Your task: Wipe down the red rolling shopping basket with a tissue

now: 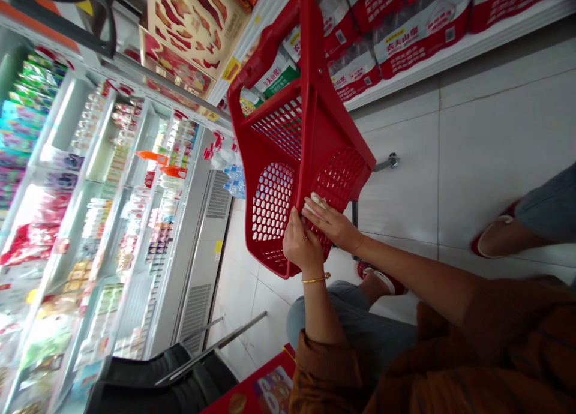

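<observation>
A red plastic shopping basket (327,123) with perforated walls and a long handle stands tilted before me; its inside shows. My left hand (303,246), with a gold bracelet at the wrist, is closed on the near rim. Beside it, my right hand (335,223) lies with fingers extended against the latticed outer wall. A crumpled off-white cloth or tissue (317,199) is pressed under those fingers. Part of the cloth is hidden by the hand.
Shrink-wrapped water bottle packs (420,39) line a low shelf at the top. A lit refrigerated display (130,204) fills the left. A small caster wheel (393,160) juts out past the basket. A black seat (148,378) with metal legs and a red box (265,387) are near the bottom.
</observation>
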{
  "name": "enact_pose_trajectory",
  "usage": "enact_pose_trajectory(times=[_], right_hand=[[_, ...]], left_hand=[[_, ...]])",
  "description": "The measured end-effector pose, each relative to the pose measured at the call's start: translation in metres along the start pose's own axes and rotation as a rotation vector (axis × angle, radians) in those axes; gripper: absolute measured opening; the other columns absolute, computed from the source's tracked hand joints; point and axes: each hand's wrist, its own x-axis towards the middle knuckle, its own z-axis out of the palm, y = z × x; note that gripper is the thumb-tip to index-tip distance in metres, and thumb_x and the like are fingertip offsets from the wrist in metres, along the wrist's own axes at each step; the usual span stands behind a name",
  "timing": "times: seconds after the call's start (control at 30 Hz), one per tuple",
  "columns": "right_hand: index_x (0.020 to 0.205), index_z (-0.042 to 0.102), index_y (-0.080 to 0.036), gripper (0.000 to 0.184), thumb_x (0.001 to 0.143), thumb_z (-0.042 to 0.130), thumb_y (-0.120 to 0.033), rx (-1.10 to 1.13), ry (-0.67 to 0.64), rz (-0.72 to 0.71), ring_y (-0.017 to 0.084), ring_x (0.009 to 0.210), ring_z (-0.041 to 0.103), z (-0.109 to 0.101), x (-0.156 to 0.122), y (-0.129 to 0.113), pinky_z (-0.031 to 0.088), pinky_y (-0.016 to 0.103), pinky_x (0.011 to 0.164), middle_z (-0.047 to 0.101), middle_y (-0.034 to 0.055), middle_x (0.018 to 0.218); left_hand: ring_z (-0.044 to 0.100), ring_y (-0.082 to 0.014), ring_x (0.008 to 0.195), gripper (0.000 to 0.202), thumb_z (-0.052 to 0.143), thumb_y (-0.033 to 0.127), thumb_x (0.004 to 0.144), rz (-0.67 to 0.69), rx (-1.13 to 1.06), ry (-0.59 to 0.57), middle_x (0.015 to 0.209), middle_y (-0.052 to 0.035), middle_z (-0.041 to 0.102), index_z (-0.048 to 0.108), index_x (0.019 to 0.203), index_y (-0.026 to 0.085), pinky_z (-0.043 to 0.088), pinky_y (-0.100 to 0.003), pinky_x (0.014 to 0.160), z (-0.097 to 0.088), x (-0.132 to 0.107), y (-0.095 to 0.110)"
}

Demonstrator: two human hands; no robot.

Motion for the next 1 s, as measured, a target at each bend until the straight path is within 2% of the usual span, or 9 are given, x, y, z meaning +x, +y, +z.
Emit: enact_pose_trajectory(times=[0.2,0.43,0.67,0.77,0.83,1.0], right_hand=[[0.149,0.021,-0.02,0.054,0.098,0.034,-0.01,0.002,-0.064,0.017,0.024,0.144,0.016,0.005,-0.03,0.01,0.036,0.051,0.114,0.033,0.0115,0.152],[0.149,0.019,-0.021,0.057,0.097,0.035,-0.007,-0.009,-0.136,0.005,0.023,0.144,0.016,0.005,-0.058,0.023,0.034,0.049,0.115,0.034,0.0111,0.151],[0.149,0.02,-0.024,0.055,0.098,0.032,-0.007,-0.013,-0.205,0.097,0.021,0.144,0.017,0.006,-0.096,0.037,0.036,0.047,0.114,0.033,0.0101,0.152],[0.149,0.022,-0.025,0.054,0.098,0.033,-0.009,-0.023,-0.18,0.122,0.021,0.145,0.017,0.007,-0.094,0.035,0.036,0.047,0.114,0.032,0.0095,0.153],[0.148,0.026,-0.024,0.052,0.098,0.035,-0.011,-0.045,-0.142,0.113,0.021,0.145,0.019,0.006,-0.085,0.032,0.036,0.047,0.114,0.036,0.0096,0.151],[0.137,0.047,-0.023,0.043,0.096,0.042,-0.011,-0.114,-0.085,0.111,0.021,0.14,0.033,0.001,-0.045,0.018,0.04,0.045,0.111,0.05,0.0097,0.14]], left_hand=[[0.067,-0.0202,0.097,0.037,0.04,0.028,0.096,-0.029,0.042,-0.003,0.112,-0.0142,0.07,0.059,0.124,0.014,0.052,-0.033,0.085,0.001,-0.001,0.002],[0.067,-0.0195,0.098,0.035,0.041,0.028,0.096,-0.017,0.048,0.028,0.112,-0.0128,0.07,0.061,0.121,0.015,0.052,-0.031,0.084,-0.001,0.001,0.004],[0.067,-0.0202,0.097,0.035,0.041,0.029,0.096,-0.012,0.069,0.024,0.113,-0.0133,0.07,0.061,0.121,0.013,0.053,-0.032,0.082,0.001,0.001,0.004],[0.067,-0.0202,0.098,0.036,0.04,0.029,0.097,-0.012,0.064,0.007,0.114,-0.0136,0.069,0.06,0.123,0.014,0.052,-0.032,0.082,0.001,0.0,0.003],[0.066,-0.0202,0.099,0.036,0.04,0.029,0.097,-0.013,0.064,-0.004,0.114,-0.0135,0.069,0.059,0.124,0.015,0.052,-0.032,0.083,0.001,0.0,0.003],[0.067,-0.0199,0.096,0.036,0.041,0.029,0.096,-0.002,0.055,0.002,0.113,-0.013,0.069,0.059,0.125,0.015,0.052,-0.031,0.082,0.0,0.0,0.003]])
